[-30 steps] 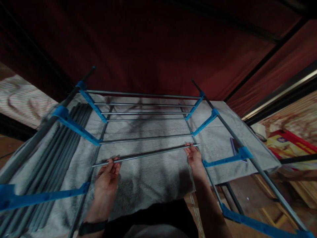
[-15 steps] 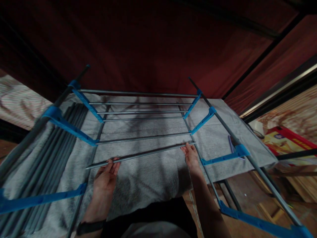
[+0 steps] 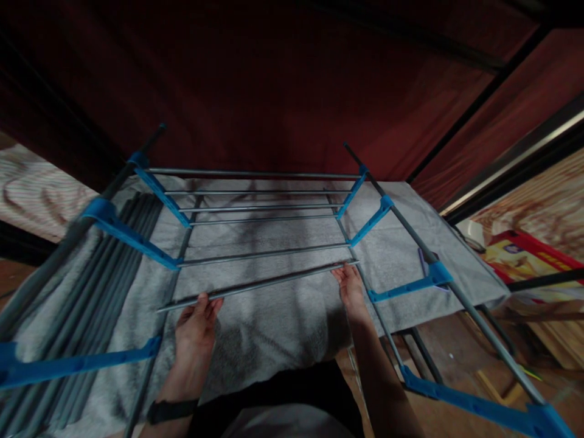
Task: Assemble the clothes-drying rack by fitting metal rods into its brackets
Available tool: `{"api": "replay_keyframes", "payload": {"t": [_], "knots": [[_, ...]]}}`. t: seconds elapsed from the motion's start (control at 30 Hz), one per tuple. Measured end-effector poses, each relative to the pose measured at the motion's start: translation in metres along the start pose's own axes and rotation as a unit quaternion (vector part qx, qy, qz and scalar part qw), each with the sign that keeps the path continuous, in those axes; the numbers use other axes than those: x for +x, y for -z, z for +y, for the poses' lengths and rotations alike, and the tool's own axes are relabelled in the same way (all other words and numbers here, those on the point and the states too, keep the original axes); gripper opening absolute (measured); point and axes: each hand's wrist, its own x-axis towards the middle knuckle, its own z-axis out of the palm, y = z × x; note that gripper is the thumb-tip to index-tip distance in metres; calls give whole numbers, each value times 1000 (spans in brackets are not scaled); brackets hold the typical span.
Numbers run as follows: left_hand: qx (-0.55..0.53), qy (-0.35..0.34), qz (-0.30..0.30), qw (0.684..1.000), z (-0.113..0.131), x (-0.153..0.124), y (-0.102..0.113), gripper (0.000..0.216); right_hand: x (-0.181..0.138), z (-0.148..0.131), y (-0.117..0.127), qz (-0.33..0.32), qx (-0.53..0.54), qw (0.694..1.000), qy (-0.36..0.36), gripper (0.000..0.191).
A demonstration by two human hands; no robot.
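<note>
Fitted rods point(image 3: 262, 207) span the blue brackets point(image 3: 159, 191) beyond the left hand point(image 3: 196, 322), which clasps, and the right hand point(image 3: 350, 287), which apparently pinches, a loose rod point(image 3: 264, 285) not yet seated.

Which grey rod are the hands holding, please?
The nearest, slanted rod, left hand and right hand at its ends; the other rods sit in blue brackets.

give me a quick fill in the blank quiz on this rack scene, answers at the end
1. Together the left hand and right hand hold exactly ____ loose rod.
2. The connectors of the rack are coloured ____.
3. The towel under it is ____ in colour.
4. The dark band sits on the ____ wrist.
Missing words: one; blue; grey; left.
</note>
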Motion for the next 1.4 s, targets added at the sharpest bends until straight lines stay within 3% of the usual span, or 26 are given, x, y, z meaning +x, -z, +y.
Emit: {"api": "replay_keyframes", "payload": {"t": [0.43, 0.77, 1.0, 1.23, 1.4], "knots": [[-9, -9, -23, 1000, -6, 0, 1, 33, -2, -1, 0, -18, 29, 999, 8, 29], [-7, -9, 0, 1000, -5, 5, 1, 41, 3, 4, 5, -34, 37, 998, 40, 29], [0, 1, -13, 1000, -3, 5, 1, 35, 3, 2, 5, -30, 45, 998, 42, 31], [-28, 8, -10, 1000, -1, -6, -3, 35, 3, 1, 4, -20, 44, 998, 30, 30], [-21, 28, -43, 998, -8, -16, -7, 30, 4, 4, 5, -9, 42, 999, 29, 35]]}}
